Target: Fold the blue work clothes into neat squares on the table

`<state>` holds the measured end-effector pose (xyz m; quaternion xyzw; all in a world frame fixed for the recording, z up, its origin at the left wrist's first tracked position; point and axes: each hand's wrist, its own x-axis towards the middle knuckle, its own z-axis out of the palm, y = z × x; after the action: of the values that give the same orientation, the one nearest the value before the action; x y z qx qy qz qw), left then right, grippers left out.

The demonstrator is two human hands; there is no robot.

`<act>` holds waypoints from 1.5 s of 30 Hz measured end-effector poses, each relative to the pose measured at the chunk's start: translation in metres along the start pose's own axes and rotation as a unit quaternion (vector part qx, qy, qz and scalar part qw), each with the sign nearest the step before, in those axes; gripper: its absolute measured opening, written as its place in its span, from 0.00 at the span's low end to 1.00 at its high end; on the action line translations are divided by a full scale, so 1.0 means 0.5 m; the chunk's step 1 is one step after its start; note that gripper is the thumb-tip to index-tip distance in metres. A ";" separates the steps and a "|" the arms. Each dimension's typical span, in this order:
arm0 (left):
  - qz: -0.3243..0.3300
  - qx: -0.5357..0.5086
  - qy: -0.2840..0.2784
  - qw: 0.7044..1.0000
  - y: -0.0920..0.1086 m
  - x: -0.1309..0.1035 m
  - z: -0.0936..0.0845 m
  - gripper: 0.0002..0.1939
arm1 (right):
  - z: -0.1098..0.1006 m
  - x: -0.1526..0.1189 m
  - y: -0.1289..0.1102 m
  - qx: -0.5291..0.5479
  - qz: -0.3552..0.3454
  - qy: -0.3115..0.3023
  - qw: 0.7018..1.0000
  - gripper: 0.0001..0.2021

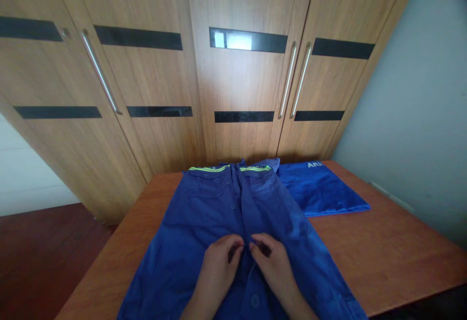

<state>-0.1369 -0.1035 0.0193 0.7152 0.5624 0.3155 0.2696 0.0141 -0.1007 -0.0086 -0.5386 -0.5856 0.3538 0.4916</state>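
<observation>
A dark blue button-front work shirt [204, 218] lies spread on the table, collar end away from me. It has two chest pockets with yellow-green strips above them. My left hand [220, 263] pinches the left side of the front opening with thumb and fingertips. Close beside it, my right hand [273, 264] pinches the right edge of the same opening. The fingertips nearly meet at the middle; whether a button sits between them is hidden. Below the hands, a button [255, 301] shows on the front strip, and another button [233, 206] shows above them.
A folded bright blue garment [324, 191] with pale lettering lies at the back right of the brown wooden table [379, 261]. Behind the table stands a wooden wardrobe [241, 86] with long metal handles. A pale wall [412, 115] rises on the right.
</observation>
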 end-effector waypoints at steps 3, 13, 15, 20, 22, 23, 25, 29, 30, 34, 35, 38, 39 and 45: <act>0.007 -0.002 0.000 1.000 0.001 0.000 0.000 0.10 | 0.001 0.000 0.002 0.002 -0.007 -0.007 1.000 0.12; -0.008 -0.027 0.003 1.000 0.003 0.001 -0.003 0.10 | -0.001 -0.007 -0.013 0.052 -0.006 -0.076 0.996 0.15; -0.018 -0.042 -0.001 0.999 0.006 0.002 -0.005 0.10 | -0.001 -0.006 -0.013 0.059 -0.004 -0.091 0.994 0.16; -0.028 -0.053 -0.007 0.998 0.013 0.001 -0.012 0.10 | 0.011 -0.002 -0.005 -0.007 -0.018 -0.088 0.996 0.11; -0.031 -0.063 -0.015 0.997 0.015 -0.001 -0.014 0.12 | 0.017 -0.004 -0.003 -0.052 -0.033 -0.082 0.995 0.09; -0.034 -0.068 -0.020 0.997 0.016 -0.002 -0.014 0.12 | 0.019 -0.006 -0.003 -0.075 -0.041 -0.081 0.993 0.08; -0.041 -0.071 -0.025 0.996 0.016 -0.002 -0.013 0.13 | 0.019 -0.010 -0.005 -0.131 -0.058 -0.071 0.987 0.08; -0.052 -0.063 -0.011 0.997 0.009 0.002 -0.006 0.11 | 0.009 -0.014 -0.021 -0.246 -0.121 -0.046 0.961 0.08; -0.054 -0.063 -0.009 0.997 0.007 0.003 -0.004 0.11 | 0.006 -0.013 -0.025 -0.263 -0.136 -0.049 0.954 0.08; -0.056 -0.075 0.000 0.996 -0.001 0.005 -0.001 0.09 | -0.007 -0.006 -0.038 -0.290 -0.157 -0.070 0.941 0.09; -0.056 -0.080 0.004 0.995 -0.001 0.005 -0.001 0.09 | -0.009 -0.004 -0.040 -0.284 -0.153 -0.072 0.944 0.09; -0.055 -0.094 0.014 0.994 -0.001 0.004 -0.004 0.09 | -0.013 0.003 -0.043 -0.237 -0.131 -0.064 0.960 0.09; -0.055 -0.096 0.015 0.994 0.000 0.004 -0.005 0.09 | -0.014 0.005 -0.044 -0.218 -0.122 -0.059 0.967 0.09; -0.059 -0.048 0.006 0.997 -0.003 0.006 0.000 0.09 | -0.006 0.017 -0.032 -0.086 -0.040 -0.049 0.994 0.08</act>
<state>-0.1375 -0.1000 0.0186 0.6648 0.5896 0.3297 0.3188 0.0132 -0.0952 0.0089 -0.5372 -0.6581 0.3080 0.4283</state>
